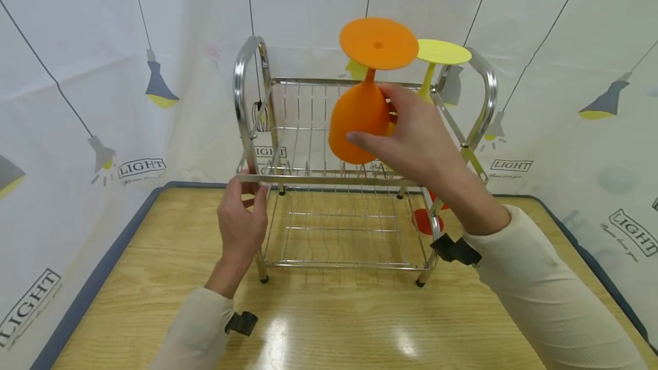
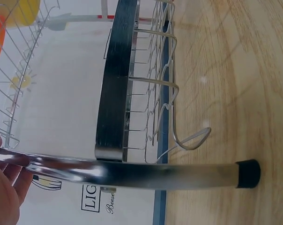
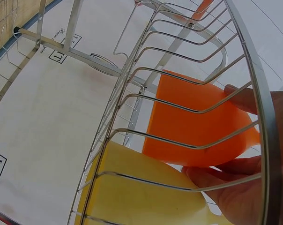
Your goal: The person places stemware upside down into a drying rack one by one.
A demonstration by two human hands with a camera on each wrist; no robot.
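Note:
An orange goblet (image 1: 360, 124) is upside down, bowl low and round foot on top, over the upper tier of a metal dish rack (image 1: 329, 179). My right hand (image 1: 424, 139) grips its bowl, thumb on the near side. Whether the rim touches the wires cannot be told. Just right of it a yellow goblet (image 1: 443, 52) stands upside down on the same tier, partly hidden by my hand; its bowl shows in the right wrist view. My left hand (image 1: 241, 218) holds the rack's front left post below the upper rail, fingers around the metal in the left wrist view.
The rack stands on a wood-grain table (image 1: 334, 324) on black-capped feet. Red round pieces (image 1: 425, 221) show at the lower tier's right end, partly behind the post. A printed white sheet (image 1: 195, 119) surrounds the table at the back and sides.

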